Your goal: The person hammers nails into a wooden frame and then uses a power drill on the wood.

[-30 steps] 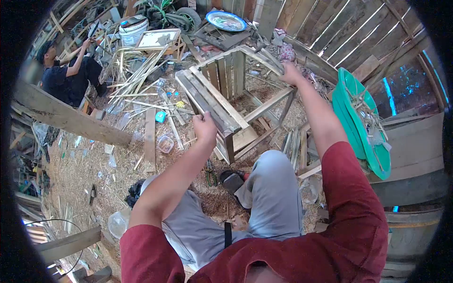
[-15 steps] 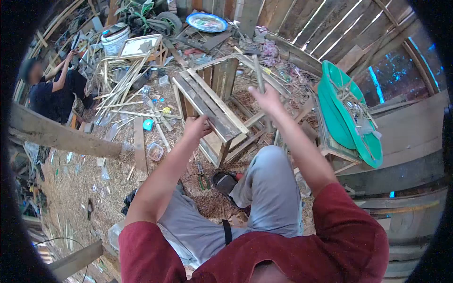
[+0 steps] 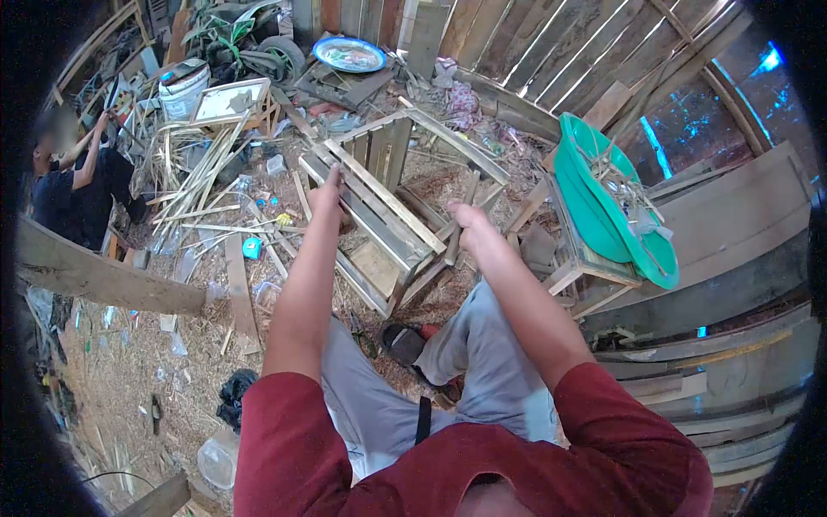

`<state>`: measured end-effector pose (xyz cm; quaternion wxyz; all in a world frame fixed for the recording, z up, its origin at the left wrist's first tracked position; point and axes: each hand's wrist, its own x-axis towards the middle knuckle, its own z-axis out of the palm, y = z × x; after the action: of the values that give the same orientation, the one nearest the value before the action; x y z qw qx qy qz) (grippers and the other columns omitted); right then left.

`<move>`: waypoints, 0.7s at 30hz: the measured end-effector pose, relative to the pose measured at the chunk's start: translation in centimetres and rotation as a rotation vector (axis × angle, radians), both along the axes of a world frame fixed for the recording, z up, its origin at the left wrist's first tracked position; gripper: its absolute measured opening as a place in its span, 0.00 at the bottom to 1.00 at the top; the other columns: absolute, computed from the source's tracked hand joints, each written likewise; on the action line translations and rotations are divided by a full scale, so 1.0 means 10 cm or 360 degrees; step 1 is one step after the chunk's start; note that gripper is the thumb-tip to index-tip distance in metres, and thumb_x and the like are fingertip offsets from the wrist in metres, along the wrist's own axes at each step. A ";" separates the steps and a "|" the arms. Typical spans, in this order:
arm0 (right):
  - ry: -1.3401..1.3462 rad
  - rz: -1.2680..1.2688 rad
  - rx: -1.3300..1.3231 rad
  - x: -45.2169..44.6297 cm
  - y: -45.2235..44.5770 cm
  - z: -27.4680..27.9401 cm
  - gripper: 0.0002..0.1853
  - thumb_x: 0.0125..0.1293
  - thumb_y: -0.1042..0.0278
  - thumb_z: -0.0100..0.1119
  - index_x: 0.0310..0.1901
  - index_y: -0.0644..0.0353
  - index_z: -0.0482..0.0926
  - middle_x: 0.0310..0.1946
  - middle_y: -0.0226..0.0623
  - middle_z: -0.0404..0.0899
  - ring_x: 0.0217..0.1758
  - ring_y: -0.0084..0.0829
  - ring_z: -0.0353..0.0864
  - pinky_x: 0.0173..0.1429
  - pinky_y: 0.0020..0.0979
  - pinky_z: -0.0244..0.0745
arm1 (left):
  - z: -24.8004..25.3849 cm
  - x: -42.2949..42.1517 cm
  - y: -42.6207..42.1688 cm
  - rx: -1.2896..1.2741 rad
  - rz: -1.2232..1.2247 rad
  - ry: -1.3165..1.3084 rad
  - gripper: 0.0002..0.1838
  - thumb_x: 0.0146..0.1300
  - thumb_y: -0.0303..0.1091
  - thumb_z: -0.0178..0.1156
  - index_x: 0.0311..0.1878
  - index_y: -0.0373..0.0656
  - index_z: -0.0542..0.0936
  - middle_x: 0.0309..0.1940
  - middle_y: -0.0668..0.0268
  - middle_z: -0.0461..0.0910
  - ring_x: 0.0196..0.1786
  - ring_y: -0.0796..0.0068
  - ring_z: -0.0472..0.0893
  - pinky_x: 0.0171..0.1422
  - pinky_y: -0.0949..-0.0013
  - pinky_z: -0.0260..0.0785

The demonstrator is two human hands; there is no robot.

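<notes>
A wooden frame of slats and thin posts, box-like, stands tilted on the ground before my knees. My left hand is closed on the left part of its upper slats, thumb pointing away from me. My right hand is wrapped round a wooden stick, held at the right side of the frame. The stick sticks out above and below my fist; whether it touches the frame I cannot tell. My fingers are partly hidden on both hands.
On the right, green plastic basins holding sticks rest on a wooden stand. Thin wood strips lie piled at left, near a white bucket and a seated person. A blue tape measure lies on the shavings.
My right hand and the stick have come down and left, nearer the frame. My left hand has moved up and left along the slats. The camera view has shifted slightly.
</notes>
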<state>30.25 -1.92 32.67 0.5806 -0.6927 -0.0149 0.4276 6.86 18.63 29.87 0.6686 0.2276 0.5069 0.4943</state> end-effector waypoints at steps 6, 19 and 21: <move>0.0079 -0.0156 0.0117 0.26 0.18 -0.33 0.04 0.73 0.70 0.59 0.46 0.51 0.80 0.41 0.37 0.78 0.38 0.43 0.79 0.40 0.53 0.80 | 0.03 0.05 -0.07 0.0175 0.0099 0.0219 0.36 0.56 0.40 0.83 0.58 0.23 0.77 0.50 0.46 0.85 0.48 0.55 0.87 0.51 0.51 0.82; -0.0597 0.0339 -0.0163 0.78 0.85 0.76 0.20 0.65 0.80 0.53 0.58 0.55 0.79 0.30 0.40 0.75 0.29 0.40 0.76 0.27 0.48 0.74 | 0.61 0.04 -0.74 -0.0291 0.0412 -0.0340 0.23 0.75 0.38 0.66 0.65 0.36 0.73 0.58 0.55 0.82 0.53 0.59 0.85 0.51 0.52 0.81; -0.0596 0.0541 -0.0066 0.77 0.79 1.10 0.22 0.64 0.82 0.53 0.60 0.55 0.78 0.30 0.40 0.75 0.29 0.39 0.77 0.26 0.46 0.73 | 0.77 0.04 -0.98 -0.0294 0.0349 -0.0423 0.29 0.75 0.43 0.66 0.68 0.34 0.72 0.66 0.53 0.78 0.61 0.58 0.81 0.62 0.53 0.77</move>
<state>37.97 6.01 43.71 0.4733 -0.7591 -0.2295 0.3835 7.24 8.78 37.57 0.6897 0.0415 0.4792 0.5412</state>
